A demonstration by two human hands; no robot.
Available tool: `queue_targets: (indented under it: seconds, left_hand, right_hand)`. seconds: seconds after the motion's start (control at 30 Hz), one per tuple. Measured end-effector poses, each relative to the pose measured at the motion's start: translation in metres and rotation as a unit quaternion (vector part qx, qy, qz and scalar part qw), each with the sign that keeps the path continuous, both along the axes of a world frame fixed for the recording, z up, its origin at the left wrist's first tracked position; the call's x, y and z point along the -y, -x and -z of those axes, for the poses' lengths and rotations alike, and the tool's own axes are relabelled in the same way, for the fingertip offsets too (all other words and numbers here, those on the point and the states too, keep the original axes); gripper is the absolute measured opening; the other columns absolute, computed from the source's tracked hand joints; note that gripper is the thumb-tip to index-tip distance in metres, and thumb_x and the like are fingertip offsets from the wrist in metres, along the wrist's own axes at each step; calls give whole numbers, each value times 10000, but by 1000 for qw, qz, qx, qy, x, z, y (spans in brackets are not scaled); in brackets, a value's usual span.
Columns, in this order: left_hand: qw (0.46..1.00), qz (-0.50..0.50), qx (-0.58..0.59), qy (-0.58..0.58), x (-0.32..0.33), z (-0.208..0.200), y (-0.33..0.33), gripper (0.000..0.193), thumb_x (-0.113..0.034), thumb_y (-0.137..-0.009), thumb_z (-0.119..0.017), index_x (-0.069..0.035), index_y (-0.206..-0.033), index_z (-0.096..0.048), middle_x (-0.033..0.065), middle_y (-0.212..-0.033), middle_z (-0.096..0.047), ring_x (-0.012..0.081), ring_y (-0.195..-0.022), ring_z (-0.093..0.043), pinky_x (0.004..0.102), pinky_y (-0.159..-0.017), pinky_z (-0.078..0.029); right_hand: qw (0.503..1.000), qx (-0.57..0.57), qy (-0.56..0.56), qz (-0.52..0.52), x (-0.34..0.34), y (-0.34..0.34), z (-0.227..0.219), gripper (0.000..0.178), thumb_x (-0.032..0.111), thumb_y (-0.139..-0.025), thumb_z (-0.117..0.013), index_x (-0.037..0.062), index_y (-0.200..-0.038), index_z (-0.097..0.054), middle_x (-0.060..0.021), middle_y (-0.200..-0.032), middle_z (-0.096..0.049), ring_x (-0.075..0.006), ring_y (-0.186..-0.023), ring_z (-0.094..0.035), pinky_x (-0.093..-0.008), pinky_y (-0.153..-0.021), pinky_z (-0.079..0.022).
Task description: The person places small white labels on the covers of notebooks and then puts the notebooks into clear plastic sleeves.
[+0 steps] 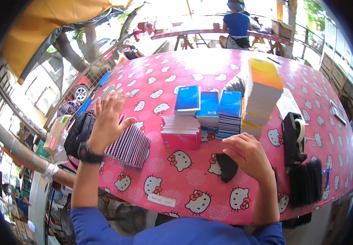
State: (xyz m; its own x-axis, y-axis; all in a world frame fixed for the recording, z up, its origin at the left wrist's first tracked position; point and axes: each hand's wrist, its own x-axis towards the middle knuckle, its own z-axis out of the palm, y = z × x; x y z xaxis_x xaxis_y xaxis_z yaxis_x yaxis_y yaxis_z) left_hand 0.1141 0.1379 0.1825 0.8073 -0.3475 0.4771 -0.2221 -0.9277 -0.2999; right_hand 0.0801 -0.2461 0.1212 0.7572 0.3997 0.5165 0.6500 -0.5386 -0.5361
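Observation:
My left hand (110, 116) has its fingers spread and holds nothing visible. Beside and partly under it, a slanted row of spiral-bound notebooks (128, 147) lies on the table. Right of centre, my right hand (249, 154) is open, fingers slightly bent, over a black rounded piece (228, 168). Just beyond it stand stacks of blue spiral notebooks (230, 104), with another blue stack (187, 99) to the left. In front of that, a block of pink-covered notebooks (180, 139) rests on the table. A tall yellow-orange stack of notebooks (262, 87) rises behind my right hand.
A pink patterned cloth covers the table (197, 177). To the right are a black tape dispenser (294, 139) and a bundle of black binding coils (306, 183). A white label strip (161, 200) lies near the front edge. Farther off, a person (236, 26) sits at another table.

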Motion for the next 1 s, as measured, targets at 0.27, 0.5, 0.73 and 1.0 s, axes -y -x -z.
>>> queue_targets:
  seconds: [0.27,0.5,0.73,1.0]
  left_hand:
    - [954,243,-33,172,103,141,-37,234,-133,-760,-680,-74,-985,-657,53,-937,-633,240,-933,-580,387,-846,-435]
    - [935,231,-20,268,104,153,-44,163,-32,-714,-694,-60,-873,-671,62,-897,-646,251,-873,-596,375,-791,-464]
    - [842,213,-219,445,122,119,10,151,34,-693,-687,-18,-834,-668,95,-789,-649,198,-685,-631,300,-617,-506]
    - [837,255,-213,435,170,149,41,115,-18,-741,-686,-50,-851,-693,77,-788,-629,229,-723,-613,324,-660,-496]
  right_hand:
    - [1000,5,-9,8,9,4,8,200,200,-822,-645,46,-950,-656,-102,-903,-660,-277,-878,-603,-378,-803,-468]
    - [948,-93,-47,301,87,22,68,122,147,-796,-654,32,-837,-648,-111,-799,-649,-277,-781,-616,-365,-689,-483]
    - [913,-89,-21,398,115,45,108,89,121,-792,-645,33,-809,-638,-109,-779,-635,-277,-789,-608,-371,-721,-470]
    - [908,-29,174,381,104,-9,159,223,86,-815,-600,43,-1034,-601,-138,-931,-597,-313,-907,-581,-390,-799,-477]
